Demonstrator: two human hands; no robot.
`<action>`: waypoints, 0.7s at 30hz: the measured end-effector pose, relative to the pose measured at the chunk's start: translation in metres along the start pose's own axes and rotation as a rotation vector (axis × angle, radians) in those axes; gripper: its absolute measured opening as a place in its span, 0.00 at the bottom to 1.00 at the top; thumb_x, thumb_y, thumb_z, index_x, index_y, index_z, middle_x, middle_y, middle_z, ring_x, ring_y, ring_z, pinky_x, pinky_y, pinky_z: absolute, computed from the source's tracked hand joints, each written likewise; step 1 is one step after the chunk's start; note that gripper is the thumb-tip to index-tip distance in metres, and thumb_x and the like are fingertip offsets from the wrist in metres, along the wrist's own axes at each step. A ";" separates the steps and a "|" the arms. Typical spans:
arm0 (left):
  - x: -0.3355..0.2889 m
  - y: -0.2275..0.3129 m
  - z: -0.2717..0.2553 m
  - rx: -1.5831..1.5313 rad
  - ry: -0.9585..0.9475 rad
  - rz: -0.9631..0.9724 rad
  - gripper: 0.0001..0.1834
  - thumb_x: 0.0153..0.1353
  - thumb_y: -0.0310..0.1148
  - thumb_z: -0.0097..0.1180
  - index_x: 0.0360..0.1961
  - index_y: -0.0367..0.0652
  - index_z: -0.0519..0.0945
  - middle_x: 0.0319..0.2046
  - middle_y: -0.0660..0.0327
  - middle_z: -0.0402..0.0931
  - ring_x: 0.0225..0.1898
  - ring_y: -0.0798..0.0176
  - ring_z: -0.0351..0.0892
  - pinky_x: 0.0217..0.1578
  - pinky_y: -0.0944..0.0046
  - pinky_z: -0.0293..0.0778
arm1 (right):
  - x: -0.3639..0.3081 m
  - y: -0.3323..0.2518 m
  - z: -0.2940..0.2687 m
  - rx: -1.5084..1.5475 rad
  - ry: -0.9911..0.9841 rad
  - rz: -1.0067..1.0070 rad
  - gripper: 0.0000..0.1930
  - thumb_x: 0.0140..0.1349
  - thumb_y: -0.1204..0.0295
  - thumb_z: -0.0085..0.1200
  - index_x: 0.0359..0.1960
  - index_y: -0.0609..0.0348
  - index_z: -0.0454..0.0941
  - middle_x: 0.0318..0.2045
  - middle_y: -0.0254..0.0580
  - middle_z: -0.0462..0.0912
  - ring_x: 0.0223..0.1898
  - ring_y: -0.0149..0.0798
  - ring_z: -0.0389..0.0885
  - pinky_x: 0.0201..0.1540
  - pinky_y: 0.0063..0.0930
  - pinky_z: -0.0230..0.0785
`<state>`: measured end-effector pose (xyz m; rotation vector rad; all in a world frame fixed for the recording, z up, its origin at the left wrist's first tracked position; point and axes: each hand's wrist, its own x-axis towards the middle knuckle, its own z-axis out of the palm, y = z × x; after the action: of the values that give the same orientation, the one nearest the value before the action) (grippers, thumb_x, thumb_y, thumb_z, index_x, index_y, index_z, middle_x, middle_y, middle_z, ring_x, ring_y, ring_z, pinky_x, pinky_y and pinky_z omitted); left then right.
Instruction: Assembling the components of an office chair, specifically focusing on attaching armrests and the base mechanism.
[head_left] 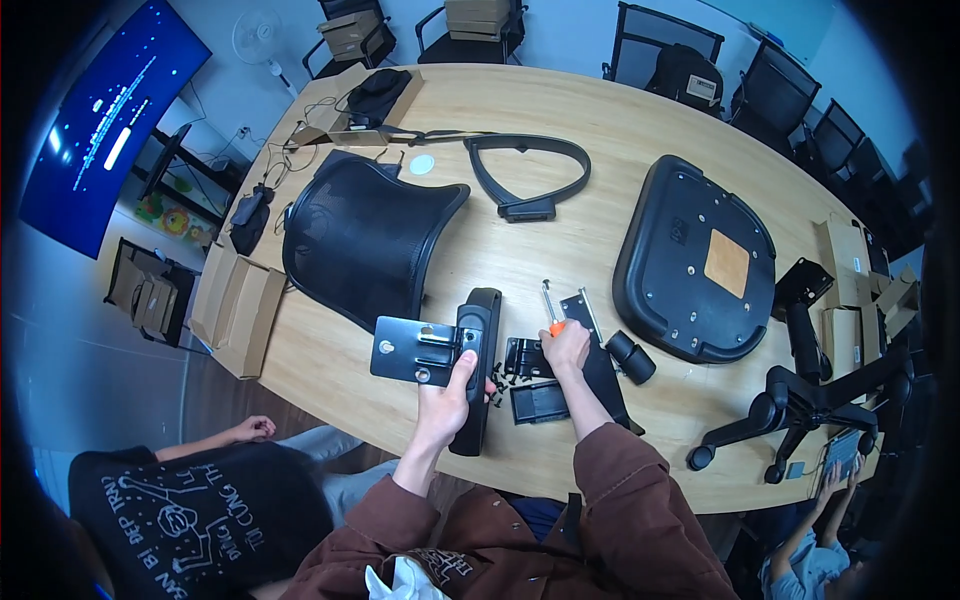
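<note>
My left hand [445, 402] is closed round a black chair armrest [478, 405] at the table's near edge, thumb on its inner side. A flat black metal bracket [405, 352] with slots and holes sticks out leftward from the armrest. To the right, my right hand [567, 348] is closed on a screwdriver [556, 328] with an orange handle, its thin shaft pointing away from me. Near that hand lie several black screws [513, 379], a black rectangular part [540, 402] and a black cylindrical part [631, 357]. Another dark part beneath my right forearm is partly hidden.
Beyond lie a mesh chair back [365, 235], a looped armrest frame [530, 175] and a chair seat [695, 260], underside up. A wheeled chair base [815, 400] stands right. An open cardboard box [238, 310] sits left. One person [195, 510] is at left, another at lower right.
</note>
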<state>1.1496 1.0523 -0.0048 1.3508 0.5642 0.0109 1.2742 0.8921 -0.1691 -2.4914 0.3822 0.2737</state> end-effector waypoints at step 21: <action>-0.026 0.004 0.009 0.090 -0.025 0.146 0.15 0.75 0.38 0.46 0.38 0.37 0.78 0.23 0.60 0.79 0.24 0.70 0.78 0.28 0.69 0.75 | -0.068 -0.049 -0.146 1.425 -0.672 -0.380 0.11 0.64 0.81 0.58 0.48 0.67 0.77 0.40 0.48 0.83 0.19 0.21 0.69 0.22 0.16 0.65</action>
<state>1.1324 1.0366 0.0099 1.4762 0.4480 0.0882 1.2421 0.8585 -0.0068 -0.9427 -0.1765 0.4407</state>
